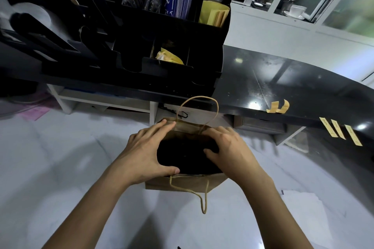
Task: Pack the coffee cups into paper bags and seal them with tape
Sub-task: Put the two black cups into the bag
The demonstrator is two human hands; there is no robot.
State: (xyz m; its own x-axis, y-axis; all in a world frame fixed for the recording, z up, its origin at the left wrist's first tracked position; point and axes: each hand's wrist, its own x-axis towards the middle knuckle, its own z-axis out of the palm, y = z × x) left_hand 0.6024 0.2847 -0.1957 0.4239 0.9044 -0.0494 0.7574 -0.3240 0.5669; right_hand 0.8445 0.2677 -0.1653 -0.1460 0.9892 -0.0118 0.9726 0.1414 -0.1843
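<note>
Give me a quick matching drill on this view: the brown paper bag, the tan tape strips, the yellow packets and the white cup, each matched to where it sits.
Things:
1. brown paper bag
2. tan tape strips
3. yellow packets
4. white cup

Places:
A. in a black organiser compartment
B. between both hands on the white counter
C. behind the glass, far right
D. stuck along the black ledge edge

Pairs: 1-B, 2-D, 3-A, 4-C
</note>
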